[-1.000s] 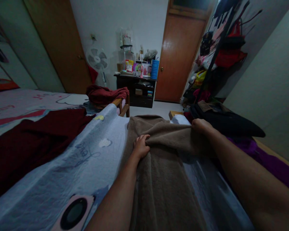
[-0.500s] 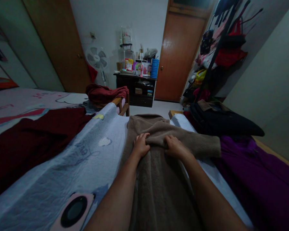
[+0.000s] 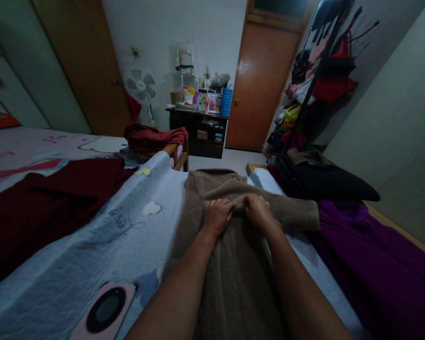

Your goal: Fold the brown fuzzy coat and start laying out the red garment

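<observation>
A brown fleecy coat (image 3: 233, 269) lies lengthwise on the bed, its collar end away from me. One sleeve (image 3: 297, 212) crosses its upper part and sticks out to the right. My left hand (image 3: 219, 216) pinches the sleeve's near edge around the middle of the coat. Just to its right, my right hand (image 3: 258, 210) has its fingers curled on the same sleeve. Both hands are closed on the cloth; the fingertips are partly hidden in the folds.
A pink device with a round black face (image 3: 106, 309) rests on the light blue sheet (image 3: 127, 236). Dark red clothing (image 3: 56, 203) lies left, a purple garment (image 3: 375, 255) and dark folded clothes (image 3: 322, 177) right. Beyond stand a fan (image 3: 140, 87) and a black cabinet (image 3: 177, 130).
My left hand has moved right along the sleeve, closer to my right hand, and its fingers have turned inward. My right hand stays at nearly the same spot on the sleeve.
</observation>
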{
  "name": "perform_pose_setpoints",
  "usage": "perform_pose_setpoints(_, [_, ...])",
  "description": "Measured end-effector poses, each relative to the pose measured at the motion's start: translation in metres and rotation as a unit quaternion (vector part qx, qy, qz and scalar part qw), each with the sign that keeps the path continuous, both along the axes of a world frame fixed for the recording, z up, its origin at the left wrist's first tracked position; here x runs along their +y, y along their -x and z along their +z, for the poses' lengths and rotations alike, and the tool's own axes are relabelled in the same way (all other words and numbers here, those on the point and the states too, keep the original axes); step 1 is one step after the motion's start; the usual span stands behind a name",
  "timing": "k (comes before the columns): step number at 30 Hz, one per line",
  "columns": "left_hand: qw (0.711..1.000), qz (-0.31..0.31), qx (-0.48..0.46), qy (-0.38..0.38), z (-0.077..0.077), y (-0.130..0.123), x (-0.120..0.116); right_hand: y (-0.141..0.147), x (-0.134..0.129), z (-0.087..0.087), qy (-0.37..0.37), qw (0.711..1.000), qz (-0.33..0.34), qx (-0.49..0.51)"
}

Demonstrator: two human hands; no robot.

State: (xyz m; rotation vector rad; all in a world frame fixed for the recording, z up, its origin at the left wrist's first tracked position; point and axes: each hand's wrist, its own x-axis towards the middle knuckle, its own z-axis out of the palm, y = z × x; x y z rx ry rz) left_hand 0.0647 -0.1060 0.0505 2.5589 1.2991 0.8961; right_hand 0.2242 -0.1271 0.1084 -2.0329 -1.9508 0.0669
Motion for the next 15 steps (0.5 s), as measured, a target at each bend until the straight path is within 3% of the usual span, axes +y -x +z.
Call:
perform_pose_setpoints(2, [1.0,0.002,0.008,0.012,-0.002,0.0,0.002,0.003,-0.011,-0.003,-0.055,0.993,-0.01,0.106])
perform_pose_setpoints(4, [1.0,0.007,0.015,0.018,-0.002,0.001,0.004,0.01,-0.022,-0.005,-0.069,0.956,0.0,0.287])
perform_pose_setpoints(7, [0.999,0.018,0.029,0.03,0.0,0.0,0.003,0.021,-0.036,-0.01,0.004,0.826,-0.002,0.563])
perform_pose_setpoints(10, [0.998,0.025,0.034,0.051,0.003,-0.001,0.002,0.028,-0.043,-0.022,0.074,0.709,-0.081,0.697])
perform_pose_setpoints(12, [0.997,0.029,0.034,0.059,0.004,-0.001,0.002,0.029,-0.044,-0.033,0.069,0.652,-0.141,0.741])
perform_pose_setpoints(15, [0.998,0.029,0.026,0.055,0.007,-0.001,0.001,0.026,-0.041,-0.046,-0.013,0.571,-0.181,0.801])
